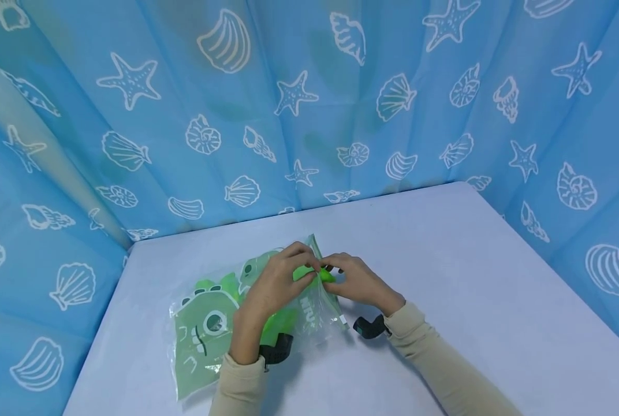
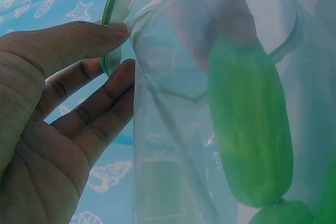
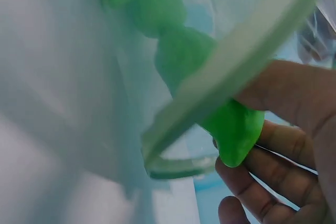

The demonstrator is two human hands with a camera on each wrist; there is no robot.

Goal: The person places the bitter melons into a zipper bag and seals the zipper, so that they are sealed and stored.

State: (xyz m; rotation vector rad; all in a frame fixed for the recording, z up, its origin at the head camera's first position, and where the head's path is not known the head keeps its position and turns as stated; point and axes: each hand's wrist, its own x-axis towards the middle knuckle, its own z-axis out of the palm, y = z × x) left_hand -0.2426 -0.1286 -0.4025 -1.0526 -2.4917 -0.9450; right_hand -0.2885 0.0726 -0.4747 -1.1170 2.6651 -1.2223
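Note:
A clear zip bag (image 1: 205,329) with a green dinosaur toy (image 1: 200,326) inside lies on the pale table (image 1: 444,277). Both hands meet at the bag's zip edge. My left hand (image 1: 280,280) pinches the zip strip (image 2: 111,35) between thumb and fingers. My right hand (image 1: 353,280) pinches the same edge from the other side, with the zip strip (image 3: 226,72) and a green part of the toy (image 3: 231,124) against its thumb and fingers. In the left wrist view a green piece (image 2: 252,124) shows through the plastic.
A blue curtain (image 1: 289,98) printed with white shells and starfish closes off the table on the far, left and right sides. The table's right half (image 1: 496,300) is bare. Black wrist mounts (image 1: 369,326) sit at both cuffs.

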